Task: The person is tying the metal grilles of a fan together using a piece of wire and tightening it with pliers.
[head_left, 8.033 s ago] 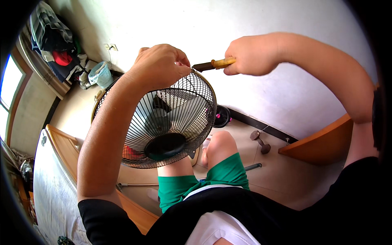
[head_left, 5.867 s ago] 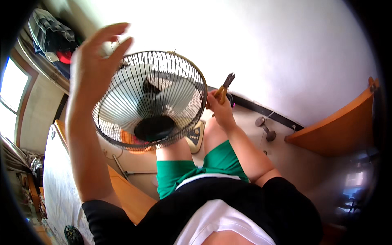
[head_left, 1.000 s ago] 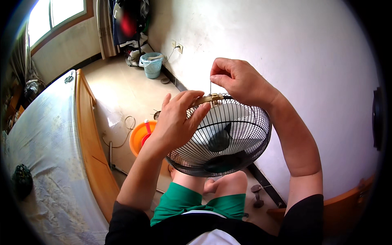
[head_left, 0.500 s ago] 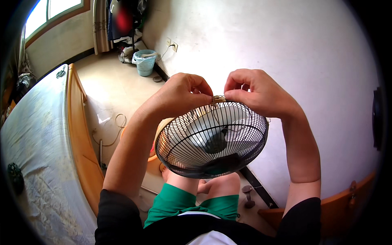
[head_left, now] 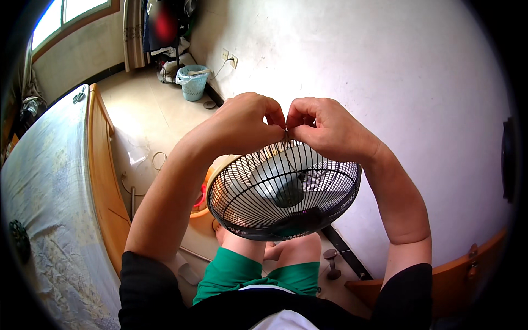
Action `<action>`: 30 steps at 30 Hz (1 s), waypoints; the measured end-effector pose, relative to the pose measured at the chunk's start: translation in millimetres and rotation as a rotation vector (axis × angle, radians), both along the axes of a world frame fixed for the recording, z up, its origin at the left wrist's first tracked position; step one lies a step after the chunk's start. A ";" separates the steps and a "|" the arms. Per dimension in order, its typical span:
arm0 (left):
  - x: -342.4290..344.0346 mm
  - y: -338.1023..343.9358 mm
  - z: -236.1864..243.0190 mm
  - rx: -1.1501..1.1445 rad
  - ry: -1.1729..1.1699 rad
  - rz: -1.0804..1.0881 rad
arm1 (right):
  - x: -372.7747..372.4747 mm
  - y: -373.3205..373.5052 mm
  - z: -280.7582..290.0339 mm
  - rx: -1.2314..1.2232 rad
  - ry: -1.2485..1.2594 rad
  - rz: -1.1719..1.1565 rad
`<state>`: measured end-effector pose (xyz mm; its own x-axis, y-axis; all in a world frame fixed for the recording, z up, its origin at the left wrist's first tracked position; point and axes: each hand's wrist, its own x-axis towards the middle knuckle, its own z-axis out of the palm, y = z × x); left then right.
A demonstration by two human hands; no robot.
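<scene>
A round fan with a black wire guard is tilted above my knees, its grey blades and hub showing through the bars. At the guard's far rim, my left hand is closed in a pinch, thumb against fingers. Just to its right, my right hand pinches too, so the fingertips of both hands nearly meet. What lies between the fingertips is small and mostly covered by them; I cannot make it out.
To the left stands a bed with a wooden edge. Beneath the fan are an orange tub and my legs. A blue wastebasket stands by the far wall. A dumbbell lies near the baseboard, and wooden furniture is at lower right.
My right hand has moved left along the rim to meet my left hand. A small pale clip that showed between them is now covered by the fingers. The fan has hardly moved.
</scene>
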<state>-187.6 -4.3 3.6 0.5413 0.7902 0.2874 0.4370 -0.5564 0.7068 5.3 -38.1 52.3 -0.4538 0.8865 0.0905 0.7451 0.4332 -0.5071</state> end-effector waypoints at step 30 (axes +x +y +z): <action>-5.3 15.5 -17.6 -0.279 -0.202 -0.200 | 13.0 -8.3 -33.8 0.161 0.287 0.089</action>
